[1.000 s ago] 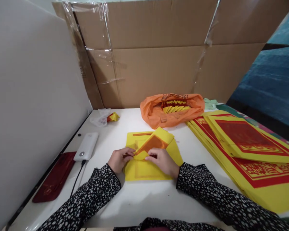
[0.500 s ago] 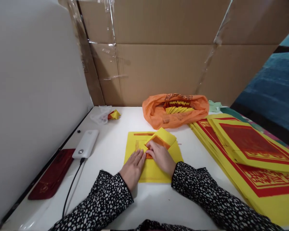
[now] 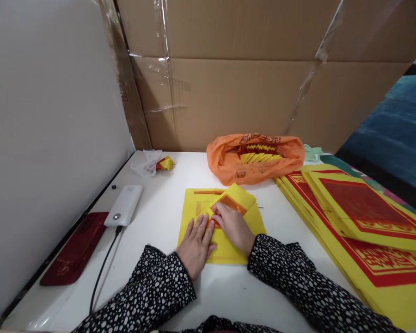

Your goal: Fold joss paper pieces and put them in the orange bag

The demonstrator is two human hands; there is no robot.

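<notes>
Yellow joss paper sheets (image 3: 189,208) with orange printing lie flat on the white table in front of me. On top of them is a folded yellow paper (image 3: 241,196), its upper corner pointing away from me and an orange patch showing on it. My left hand (image 3: 195,246) lies flat on the paper, fingers stretched and slightly apart. From the right, my right hand (image 3: 236,230) has its fingers curled and pinched at the left edge of the folded paper. The fingertips of both hands almost meet there, and they cover part of the fold.
Behind the sheets sits an orange plastic bag (image 3: 222,171) holding folded yellow and red papers. Stacked red-and-yellow printed sheets (image 3: 388,282) fill the right side. At left are a white power bank (image 3: 126,203) with a cable, a dark red phone (image 3: 74,252) and a clear plastic bag (image 3: 144,165).
My left hand has spread its fingers and flattened more on the paper, its thumb now out to the right. My right hand stays at the fold. The view has shifted slightly.
</notes>
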